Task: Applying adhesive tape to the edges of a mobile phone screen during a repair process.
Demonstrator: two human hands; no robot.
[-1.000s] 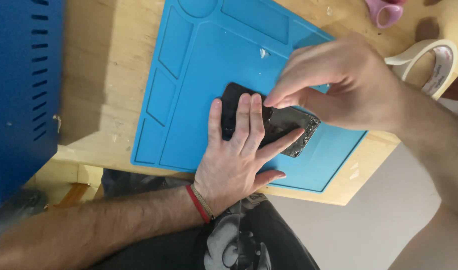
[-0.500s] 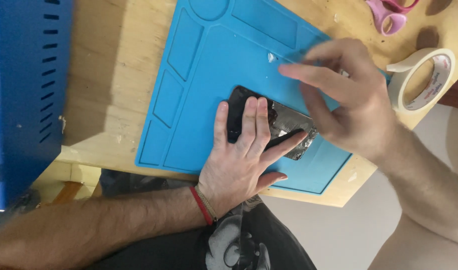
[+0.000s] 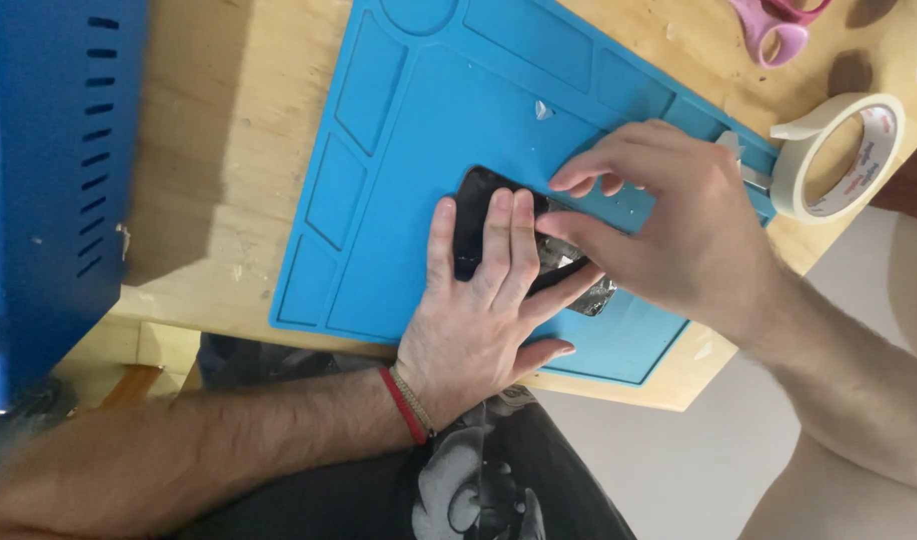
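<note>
Bare forearms, a thin red cord bracelet (image 3: pixel 406 405) on the left wrist, dark printed shirt (image 3: pixel 478 490).

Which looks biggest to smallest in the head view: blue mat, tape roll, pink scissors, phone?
1. Blue mat, by far the largest.
2. Tape roll and phone: no firm order, since the left hand and right hand hide much of the phone.
3. Pink scissors, cut off by the frame edge, so unsure.

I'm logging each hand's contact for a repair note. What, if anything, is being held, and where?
The left hand pins the dark phone flat on the blue mat, fingers across its middle. The right hand touches its broken end; its grip there can't be told.
</note>
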